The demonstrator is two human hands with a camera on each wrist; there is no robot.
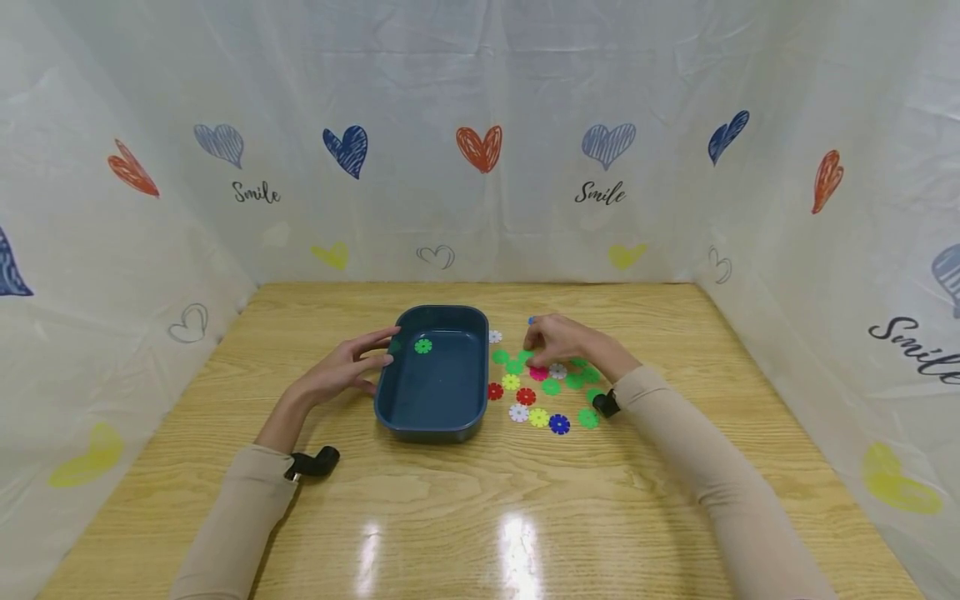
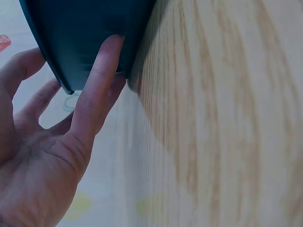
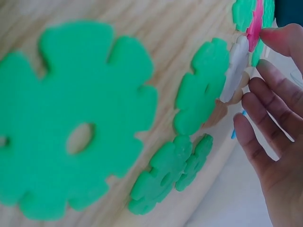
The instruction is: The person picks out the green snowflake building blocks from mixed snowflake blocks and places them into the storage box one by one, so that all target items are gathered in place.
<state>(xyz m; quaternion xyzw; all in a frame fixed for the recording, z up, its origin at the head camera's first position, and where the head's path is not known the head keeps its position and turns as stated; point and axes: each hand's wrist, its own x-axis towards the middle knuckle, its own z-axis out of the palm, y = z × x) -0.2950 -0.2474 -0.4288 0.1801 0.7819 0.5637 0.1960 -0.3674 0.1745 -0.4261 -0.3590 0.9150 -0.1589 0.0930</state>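
A dark blue rectangular tub [image 1: 435, 396] stands on the table, with one green snowflake disc [image 1: 423, 346] inside. At its left side is my left hand [image 1: 337, 372]; extended fingers touch the rim, and the thumb [image 2: 97, 80] lies along the outer wall. My right hand [image 1: 564, 340] is low over scattered snowflake discs right of the tub. Its thumb tip touches a pink disc [image 3: 255, 21], and the other fingers are loosely bent. A white disc [image 3: 235, 68] and several green discs [image 3: 202, 87] lie close by. No disc is visibly lifted.
Red [image 1: 527, 397], yellow [image 1: 538, 417] and dark blue discs [image 1: 559, 424] lie nearer the table's front. A light blue piece [image 1: 532, 320] shows beside the right fingers. White sheeting [image 1: 480, 217] with printed hearts borders the table [image 1: 450, 500] at the back and sides.
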